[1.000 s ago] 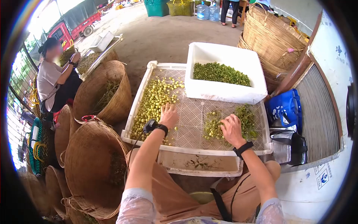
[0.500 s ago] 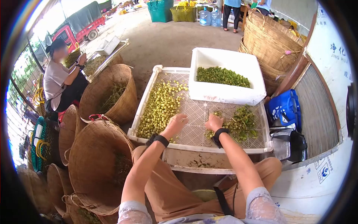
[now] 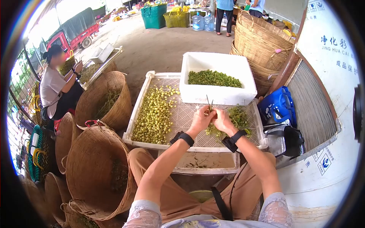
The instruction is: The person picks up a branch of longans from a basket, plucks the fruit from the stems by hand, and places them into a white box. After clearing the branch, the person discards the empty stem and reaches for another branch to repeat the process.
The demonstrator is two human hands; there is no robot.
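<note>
Left hand (image 3: pixel 200 121): pinches stem (image 3: pixel 208 102) over tray (image 3: pixel 182 116), apparently to steady it | Right hand (image 3: pixel 223 122): touches left, grip can't tell | Sprigs (image 3: pixel 239 117): 3 o'clock, handy for right | Fruit (image 3: pixel 153 119): 9 o'clock, seemingly kept separate

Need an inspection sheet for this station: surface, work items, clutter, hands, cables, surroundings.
Surface: white mesh tray, partly bare in the middle.
Work items: pale fruit loose on the left; leafy stems on the right; white box at the back, holding green fruit.
Clutter: scraps in a lower tray; blue bag and silver bag on the right.
Hands: left hand and right hand close together, fingers bent; thin dark pieces stick up there, unclear what.
Cables: dark cord over the right thigh; ends unclear.
Surroundings: wicker baskets and seated person left, red truck beyond.
</note>
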